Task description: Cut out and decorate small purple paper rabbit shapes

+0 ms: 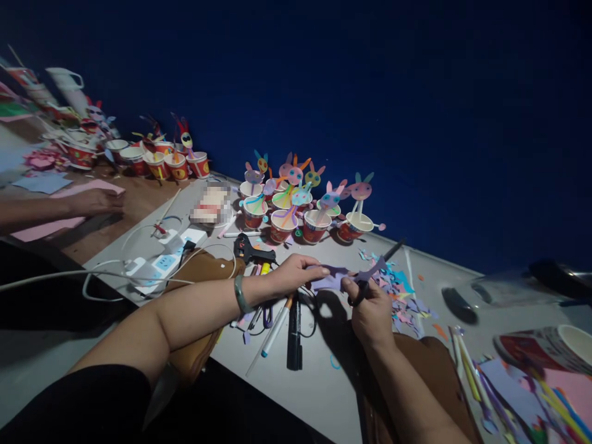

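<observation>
My left hand point(298, 275) pinches the left end of a piece of purple paper point(330, 279) above the table. On the other side, my right hand point(374, 311) grips black-handled scissors point(393, 251), whose blades point up and to the right. The paper reaches across to the scissors, and part of it lies by my right fingers; whether the blades touch it I cannot tell. Below the hands lie a thick black marker point(295, 336) and a white pen point(276, 330). A black glue gun point(253, 250) rests just beyond my left wrist.
Paper cups point(283, 227) with paper animal figures stand in a group at the back. Colourful paper scraps point(402, 293) lie to the right. A power strip point(169, 262) with cables is on the left, where another person's hand point(99, 202) touches pink paper point(50, 231).
</observation>
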A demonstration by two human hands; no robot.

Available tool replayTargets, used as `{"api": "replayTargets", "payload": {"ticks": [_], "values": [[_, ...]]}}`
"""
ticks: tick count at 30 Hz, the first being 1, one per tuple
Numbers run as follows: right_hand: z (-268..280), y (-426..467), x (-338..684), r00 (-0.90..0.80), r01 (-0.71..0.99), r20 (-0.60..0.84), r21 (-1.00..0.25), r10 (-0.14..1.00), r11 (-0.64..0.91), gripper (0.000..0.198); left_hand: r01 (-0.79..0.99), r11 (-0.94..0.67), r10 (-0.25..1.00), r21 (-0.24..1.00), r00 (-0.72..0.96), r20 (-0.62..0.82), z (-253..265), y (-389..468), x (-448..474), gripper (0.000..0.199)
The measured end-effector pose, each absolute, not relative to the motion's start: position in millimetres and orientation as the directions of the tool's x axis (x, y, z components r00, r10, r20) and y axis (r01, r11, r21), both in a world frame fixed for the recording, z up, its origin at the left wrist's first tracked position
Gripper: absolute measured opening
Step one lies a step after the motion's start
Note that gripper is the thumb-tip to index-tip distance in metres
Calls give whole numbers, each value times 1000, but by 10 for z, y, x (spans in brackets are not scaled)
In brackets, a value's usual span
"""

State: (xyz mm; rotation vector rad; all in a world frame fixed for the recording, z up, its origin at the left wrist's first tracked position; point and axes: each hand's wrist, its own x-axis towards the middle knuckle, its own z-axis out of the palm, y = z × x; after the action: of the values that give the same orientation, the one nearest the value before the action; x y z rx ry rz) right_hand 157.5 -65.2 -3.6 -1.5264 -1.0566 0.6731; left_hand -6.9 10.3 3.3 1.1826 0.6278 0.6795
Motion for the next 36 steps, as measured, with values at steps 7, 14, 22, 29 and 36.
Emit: {"api": "replayTargets", "payload": {"ticks": [7, 14, 22, 29, 36], "values": [[-98, -637, 1578, 462, 250, 155, -967, 873, 39, 20, -285, 436, 780, 854, 594, -200, -29, 130, -18, 43], [-120, -637, 1588, 486, 241, 149, -970, 861, 32, 22, -257, 352, 750, 900, 653, -107, -47, 118, -52, 40], [-20, -666, 1647, 277, 426, 216, -901, 936, 81, 24, -405, 297, 909, 865, 397, -126, 134, 297, -109, 33], [-4, -658, 1602, 37, 514, -32, -857, 999, -47, 36, -478, 184, 955, 859, 294, -41, 215, 378, -151, 33], [21, -662, 1626, -61, 396, -150, -911, 987, -114, 43, -392, 213, 898, 895, 439, -22, 119, 320, -128, 39]]}}
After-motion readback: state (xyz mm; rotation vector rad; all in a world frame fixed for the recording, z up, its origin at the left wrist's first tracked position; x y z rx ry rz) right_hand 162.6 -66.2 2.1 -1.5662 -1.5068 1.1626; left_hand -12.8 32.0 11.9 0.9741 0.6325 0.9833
